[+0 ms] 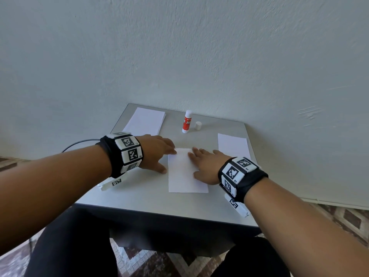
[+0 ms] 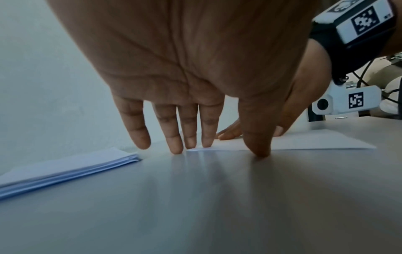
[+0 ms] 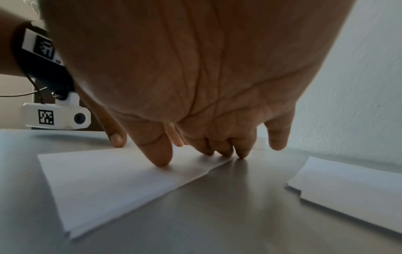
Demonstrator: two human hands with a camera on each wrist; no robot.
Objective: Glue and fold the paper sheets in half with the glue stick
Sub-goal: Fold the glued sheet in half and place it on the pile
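Observation:
A folded white paper sheet [image 1: 184,176] lies in the middle of the grey table [image 1: 139,198]. My left hand [image 1: 159,154] rests flat at its left edge, fingertips [image 2: 206,142] touching the far left corner of the sheet [image 2: 315,142]. My right hand [image 1: 205,164] presses on the sheet's right side with straight fingers [image 3: 161,158] on the paper [image 3: 113,180]. The red and white glue stick [image 1: 187,121] stands uncapped at the back of the table, with its white cap [image 1: 198,125] beside it. Neither hand holds anything.
A stack of unfolded white sheets [image 1: 144,121] lies at the back left, also seen in the left wrist view as a paper stack [image 2: 65,171]. Folded sheets [image 1: 233,145] lie at the right, shown too as a folded pile [image 3: 348,189]. A pale wall [image 1: 199,47] stands behind the table.

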